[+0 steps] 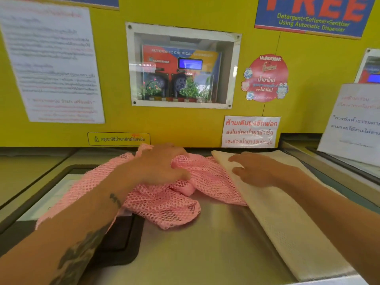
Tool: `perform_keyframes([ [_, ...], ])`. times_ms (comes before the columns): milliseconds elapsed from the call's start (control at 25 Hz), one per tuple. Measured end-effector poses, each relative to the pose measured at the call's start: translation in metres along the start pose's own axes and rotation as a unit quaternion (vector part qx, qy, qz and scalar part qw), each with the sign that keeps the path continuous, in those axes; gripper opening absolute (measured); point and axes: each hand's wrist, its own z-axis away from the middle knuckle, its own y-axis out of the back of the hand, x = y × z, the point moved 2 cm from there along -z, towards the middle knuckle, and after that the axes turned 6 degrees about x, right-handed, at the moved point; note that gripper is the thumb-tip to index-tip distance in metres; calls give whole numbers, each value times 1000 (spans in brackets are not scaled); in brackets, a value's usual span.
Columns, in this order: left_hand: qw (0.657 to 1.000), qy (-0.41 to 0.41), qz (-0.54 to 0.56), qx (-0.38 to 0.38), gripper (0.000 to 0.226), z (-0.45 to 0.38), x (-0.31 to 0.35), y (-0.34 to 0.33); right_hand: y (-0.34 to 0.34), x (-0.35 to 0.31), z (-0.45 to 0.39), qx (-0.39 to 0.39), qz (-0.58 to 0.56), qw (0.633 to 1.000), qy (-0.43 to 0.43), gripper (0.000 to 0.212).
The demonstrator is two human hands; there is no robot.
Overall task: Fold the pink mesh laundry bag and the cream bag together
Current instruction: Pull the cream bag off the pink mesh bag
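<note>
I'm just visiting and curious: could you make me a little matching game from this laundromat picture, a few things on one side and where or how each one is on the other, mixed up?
Things:
1. pink mesh laundry bag
2. cream bag
3. left hand
4. right hand

States:
A. lies flat and open on the pale cloth
B. crumpled in the middle of the steel machine top
C. closed around a bunch of netting
D. laid out as a long flat strip along the right side

Pairs: 1-B, 2-D, 3-C, 4-A
</note>
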Motion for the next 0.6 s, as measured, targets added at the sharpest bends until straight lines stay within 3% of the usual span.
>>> perform_keyframes([
  [80, 999, 4, -27, 36, 17, 3, -4, 2, -4, -30, 0, -25, -48, 997, 47, 53],
  [160, 991, 38, -9, 125, 24, 6, -19, 14, -20, -39, -7, -89, -17, 995, 41, 53],
  [280, 949, 75, 19, 307, 27, 13, -44, 42, -22, -43, -14, -100, 17, 995, 21, 46],
  [360, 910, 60, 98, 397, 28, 17, -49, 54, -12, -53, -15, -48, -4, 998, 49, 75],
  [440, 893, 45, 197, 402, 30, 16, -41, 53, 2, -87, -13, -13, -158, 981, 108, 90],
  [520, 895, 39, 256, 362, 28, 14, -27, 48, 7, -125, -17, -54, -347, 927, 132, 97],
  [600, 900, 24, 279, 333, 22, 14, -19, 43, -9, -150, -31, -44, -390, 908, 146, 86],
])
